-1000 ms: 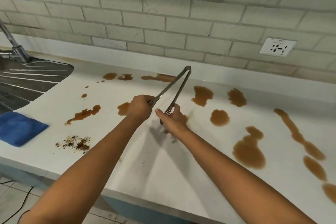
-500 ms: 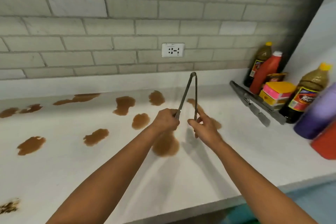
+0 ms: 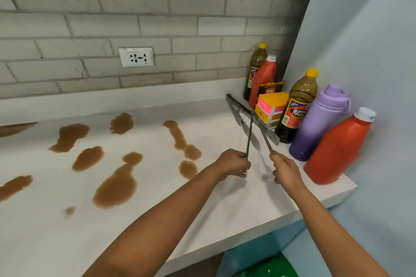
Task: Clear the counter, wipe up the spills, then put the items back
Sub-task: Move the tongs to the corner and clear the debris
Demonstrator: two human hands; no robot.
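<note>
Both hands pinch the tongs [image 3: 249, 135], one arm of them each: the left hand [image 3: 233, 163] holds the near-upright arm, the right hand [image 3: 284, 170] the arm slanting away, so the tongs are spread in a V with the hinge far from the person, above the counter [image 3: 157, 220]. Forearms reach forward, almost parallel. Brown spills [image 3: 117, 184] lie to the left. Beyond the hinge, a second pair of tongs [image 3: 236, 108] lies beside the bottles [image 3: 337, 141] in the right corner.

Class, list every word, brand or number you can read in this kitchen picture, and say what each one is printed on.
"Great": dark sachet behind the yellow and pink boxes.
Near brown bottle's label: large lettering, too blurred to read surely.
Far brown bottle's label: too small.
Wall socket: tiny print, unreadable.
</note>
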